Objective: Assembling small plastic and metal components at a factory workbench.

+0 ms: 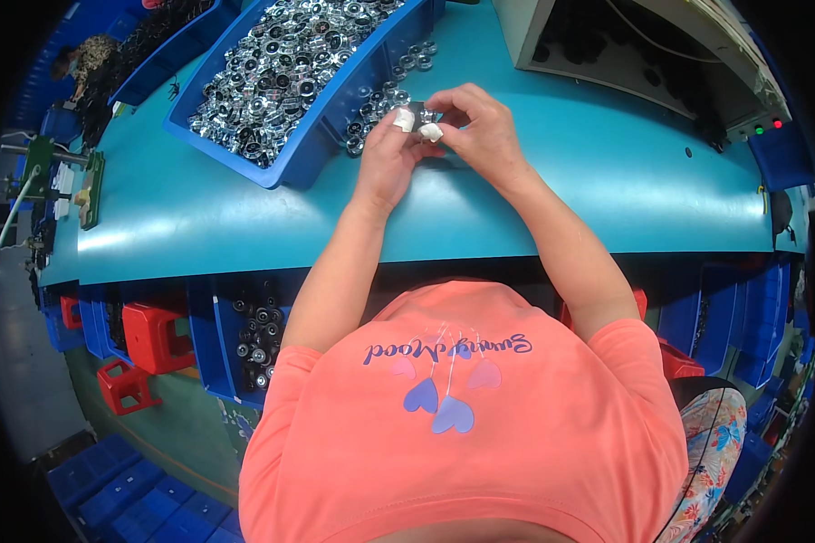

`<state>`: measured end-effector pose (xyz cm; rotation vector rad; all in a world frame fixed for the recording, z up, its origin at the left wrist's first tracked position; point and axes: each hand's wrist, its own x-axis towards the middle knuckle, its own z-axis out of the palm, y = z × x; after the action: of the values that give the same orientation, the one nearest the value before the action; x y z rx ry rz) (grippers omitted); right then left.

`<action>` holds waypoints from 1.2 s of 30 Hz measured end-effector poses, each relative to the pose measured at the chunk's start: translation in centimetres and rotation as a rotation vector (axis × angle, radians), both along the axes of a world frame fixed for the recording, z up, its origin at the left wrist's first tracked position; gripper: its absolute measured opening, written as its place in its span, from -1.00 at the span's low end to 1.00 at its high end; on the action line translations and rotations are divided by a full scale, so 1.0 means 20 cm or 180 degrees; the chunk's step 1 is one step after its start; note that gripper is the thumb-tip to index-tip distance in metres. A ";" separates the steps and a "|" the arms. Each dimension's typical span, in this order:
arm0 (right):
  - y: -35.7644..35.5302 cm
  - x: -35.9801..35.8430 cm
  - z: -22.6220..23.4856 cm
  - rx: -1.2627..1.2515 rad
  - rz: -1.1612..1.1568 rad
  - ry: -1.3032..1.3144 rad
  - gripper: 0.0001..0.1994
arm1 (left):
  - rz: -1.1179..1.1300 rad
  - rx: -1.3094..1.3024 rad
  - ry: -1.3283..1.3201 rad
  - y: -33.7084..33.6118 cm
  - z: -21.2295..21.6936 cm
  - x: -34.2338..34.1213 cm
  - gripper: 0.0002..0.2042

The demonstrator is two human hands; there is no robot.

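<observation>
My left hand [389, 163] and my right hand [483, 134] meet over the table, just right of the blue bin. Between their fingertips is a small black part [417, 115], with a shiny clear piece showing beside it towards the right fingers. Both hands are closed on it, and the fingers hide much of its shape. White tape wraps both thumbs. Close by my left hand lie several loose clear-and-silver round parts [357, 132], along the wall of the bin.
A blue bin [278, 174] heaped with shiny round parts stands on the teal table [244, 222]. A beige open-fronted machine [521, 45] holds dark parts at the right. A green hand press [91, 190] is at the left edge. Red stools [158, 337] and more bins sit below.
</observation>
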<state>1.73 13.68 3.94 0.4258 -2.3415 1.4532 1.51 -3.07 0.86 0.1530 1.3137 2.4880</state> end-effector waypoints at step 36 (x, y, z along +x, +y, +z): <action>-0.01 0.02 -0.08 -0.0524 0.0526 -0.1176 -0.66 | 0.0722 -0.1127 0.0602 0.03 0.01 0.03 -0.82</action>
<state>2.12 13.57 2.42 0.3356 -2.4815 1.9293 2.08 -2.47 1.06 0.1665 1.9232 2.4141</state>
